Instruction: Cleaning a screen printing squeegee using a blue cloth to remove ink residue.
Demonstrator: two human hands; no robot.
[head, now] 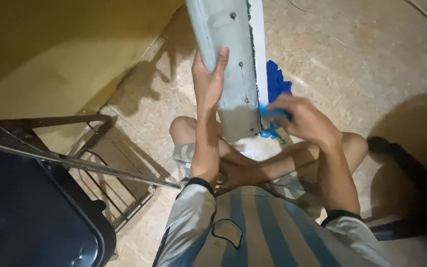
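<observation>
The grey metal panel point(228, 64) is being held upright above the crossed legs, gripped along its left face by the left hand point(208, 79). A blue cloth point(275, 106) is being pinched in the closed right hand point(302, 118) and pressed against the panel's white right edge point(259, 44). A dark metal frame point(75, 148) is standing to the left on the tiled floor point(352, 59).

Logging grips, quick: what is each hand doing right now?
Left hand: closed around the grey metal panel, holding it upright.
Right hand: closed on a blue cloth at the panel's edge.

My left hand point(208, 81) grips the grey metal panel point(228, 64); my right hand point(300, 118) presses a blue cloth point(275, 86) against its edge.
</observation>
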